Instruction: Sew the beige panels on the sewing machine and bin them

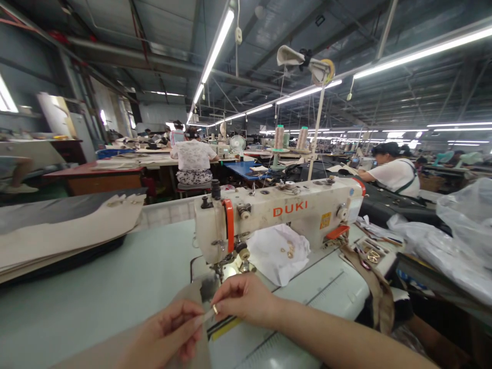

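Observation:
My left hand [169, 330] pinches a narrow tan strap [205, 316] low in the head view, in front of a white sewing machine [284, 212]. My right hand [242, 300] meets it from the right, fingers pinched on a small gold ring [215, 309] at the strap's end. Both hands hover just before the needle and presser foot [221, 266]. A piece of tan fabric [192, 294] lies under my hands on the pale table [115, 287].
White cloth with small gold rings [279, 253] lies under the machine arm. Stacked tan and dark panels [61, 230] fill the table's left. Brown straps [378, 292] and clear plastic bags [453, 241] lie right. Thread cones [279, 137] stand behind. Other people sit at machines beyond.

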Demonstrator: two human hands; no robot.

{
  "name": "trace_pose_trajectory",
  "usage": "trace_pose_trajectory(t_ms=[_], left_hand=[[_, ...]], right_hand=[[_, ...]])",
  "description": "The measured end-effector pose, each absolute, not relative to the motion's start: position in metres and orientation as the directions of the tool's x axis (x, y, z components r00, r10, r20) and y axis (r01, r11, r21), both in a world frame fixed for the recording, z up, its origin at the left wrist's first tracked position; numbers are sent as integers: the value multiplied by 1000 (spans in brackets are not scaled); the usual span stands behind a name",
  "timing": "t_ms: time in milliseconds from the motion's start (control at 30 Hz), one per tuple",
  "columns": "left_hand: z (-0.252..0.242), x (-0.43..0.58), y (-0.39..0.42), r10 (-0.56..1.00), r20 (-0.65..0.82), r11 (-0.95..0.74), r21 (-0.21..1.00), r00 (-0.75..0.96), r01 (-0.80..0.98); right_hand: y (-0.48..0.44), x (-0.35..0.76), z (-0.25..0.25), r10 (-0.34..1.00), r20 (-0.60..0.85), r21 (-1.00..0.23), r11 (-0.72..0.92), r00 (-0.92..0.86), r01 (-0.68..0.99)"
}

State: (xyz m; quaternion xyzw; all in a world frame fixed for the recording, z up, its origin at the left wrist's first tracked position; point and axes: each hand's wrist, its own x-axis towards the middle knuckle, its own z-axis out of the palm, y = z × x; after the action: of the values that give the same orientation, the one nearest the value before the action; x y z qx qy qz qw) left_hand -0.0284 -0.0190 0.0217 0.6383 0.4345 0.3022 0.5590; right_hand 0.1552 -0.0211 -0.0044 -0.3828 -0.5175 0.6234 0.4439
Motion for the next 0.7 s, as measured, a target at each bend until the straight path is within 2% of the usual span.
trace_pose_trajectory(t_ms=[400, 567, 700], left_hand=[[22, -28, -31, 914, -125, 111, 992, 386, 60], [25, -28, -32, 920, -223, 262, 962, 321, -83], [29, -27, -34, 898, -286, 331, 940, 335, -82]], right_hand=[[-25, 151, 1, 941, -86, -993, -107, -328, -46], [-26, 148, 4, 929, -110, -975, -170, -353, -144], [-28, 144, 2, 929, -75, -968, -156, -363, -199]])
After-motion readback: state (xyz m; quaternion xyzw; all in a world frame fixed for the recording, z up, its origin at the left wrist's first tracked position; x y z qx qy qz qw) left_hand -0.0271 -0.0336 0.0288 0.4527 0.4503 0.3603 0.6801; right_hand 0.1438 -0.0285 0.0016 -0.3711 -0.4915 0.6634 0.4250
